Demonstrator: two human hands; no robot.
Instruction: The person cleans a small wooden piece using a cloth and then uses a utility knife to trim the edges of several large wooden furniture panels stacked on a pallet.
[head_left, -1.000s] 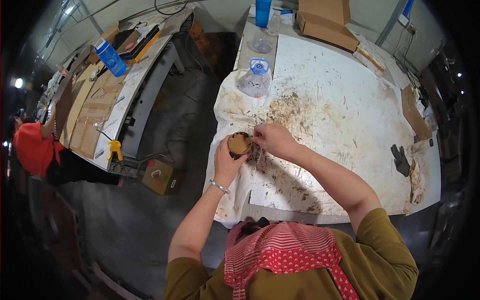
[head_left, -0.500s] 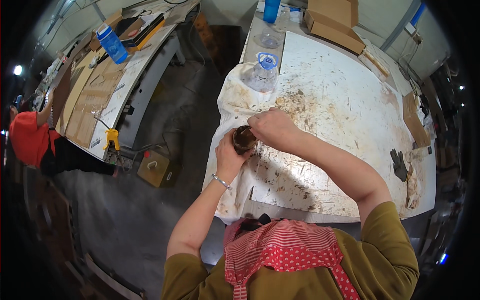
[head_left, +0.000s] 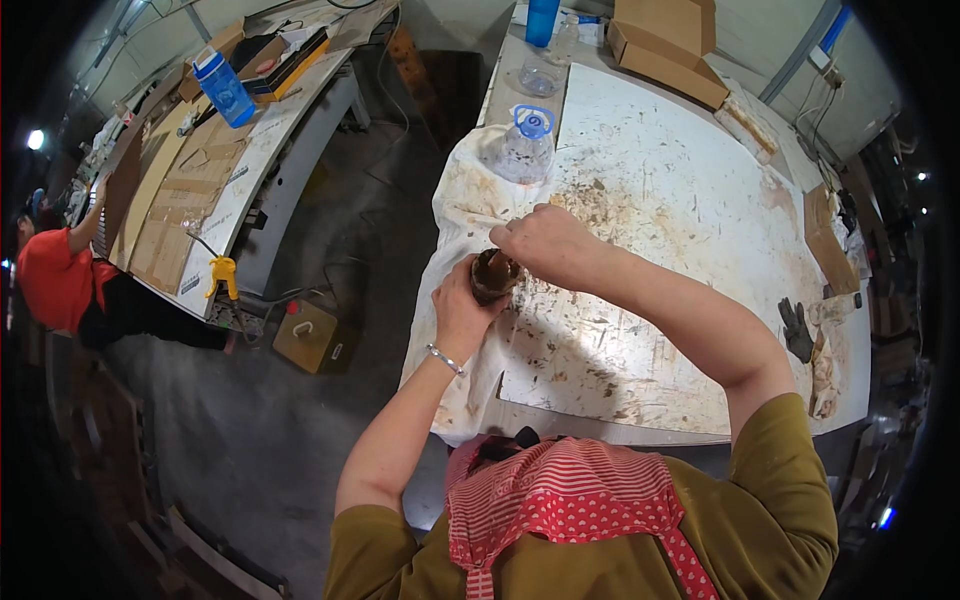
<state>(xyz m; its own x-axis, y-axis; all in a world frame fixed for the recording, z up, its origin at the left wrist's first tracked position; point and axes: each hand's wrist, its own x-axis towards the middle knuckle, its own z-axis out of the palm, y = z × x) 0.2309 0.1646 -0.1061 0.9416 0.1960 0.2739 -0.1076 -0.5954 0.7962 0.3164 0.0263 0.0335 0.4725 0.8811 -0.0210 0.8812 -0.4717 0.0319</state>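
My left hand [head_left: 459, 308] is wrapped round a dark brown, round, hollow piece like a small cup [head_left: 490, 288], its mouth facing up. At the cup's far right rim my right hand [head_left: 548, 245] is closed, fingers pressed together. Whatever sits in those fingers is hidden by the hand. Inside the cup's mouth shows a reddish-brown surface. Both hands are over a stained white cloth [head_left: 460, 205] along the table's left side, beside a white board [head_left: 660, 300] strewn with brown crumbs and smears.
Beyond the hands stands a clear plastic bottle with a blue handle [head_left: 524, 150]. An open cardboard box [head_left: 665, 60] lies at the far end. A dark glove [head_left: 796, 330] rests at the right. Leftward, another person in red [head_left: 58, 280] is at a second table [head_left: 250, 165].
My right hand has shifted slightly left and up along the cup's rim. The cup has turned a little in my left hand. At the left, the other person's arm has moved slightly.
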